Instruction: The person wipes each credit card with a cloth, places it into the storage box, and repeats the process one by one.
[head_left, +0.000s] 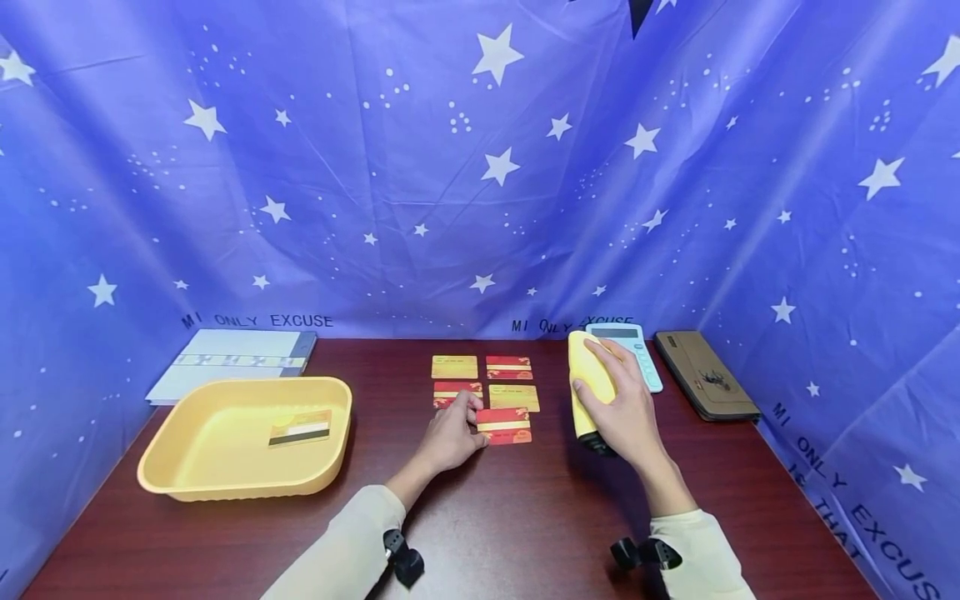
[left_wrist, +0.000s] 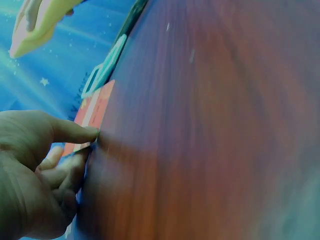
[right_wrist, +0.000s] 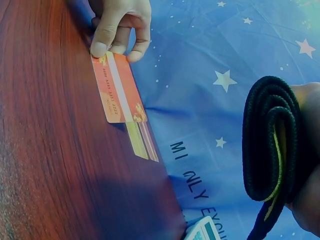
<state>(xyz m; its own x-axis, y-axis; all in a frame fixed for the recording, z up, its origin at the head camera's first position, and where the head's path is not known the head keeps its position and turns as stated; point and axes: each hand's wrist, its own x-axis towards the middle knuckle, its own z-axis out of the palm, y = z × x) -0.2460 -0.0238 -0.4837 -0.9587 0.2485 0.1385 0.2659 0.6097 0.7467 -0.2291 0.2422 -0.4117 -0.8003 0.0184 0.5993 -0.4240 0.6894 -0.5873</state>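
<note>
My left hand [head_left: 448,437] pinches the left edge of the nearest red bank card [head_left: 504,426], its thumb on the card's corner in the right wrist view. Part of this card appears tilted up off the table there. Behind it lie a gold card [head_left: 513,397], a red card [head_left: 452,390] partly under my fingers, and another gold card [head_left: 454,367] beside a red one [head_left: 508,367]. My right hand [head_left: 630,417] grips a yellow wallet-like case [head_left: 587,375] above the table. The case's near end shows black folded fabric [right_wrist: 267,140] with a yellow inside; its exact kind is unclear.
A yellow plastic tub [head_left: 168,479] on the left holds a gold card [head_left: 300,429] with a black stripe. Behind it lies a white-and-grey flat box or book [head_left: 240,346]. A light blue calculator [head_left: 645,362] and a brown wallet [head_left: 705,375] lie at the back right. Starry blue cloth [head_left: 420,167] surrounds the table.
</note>
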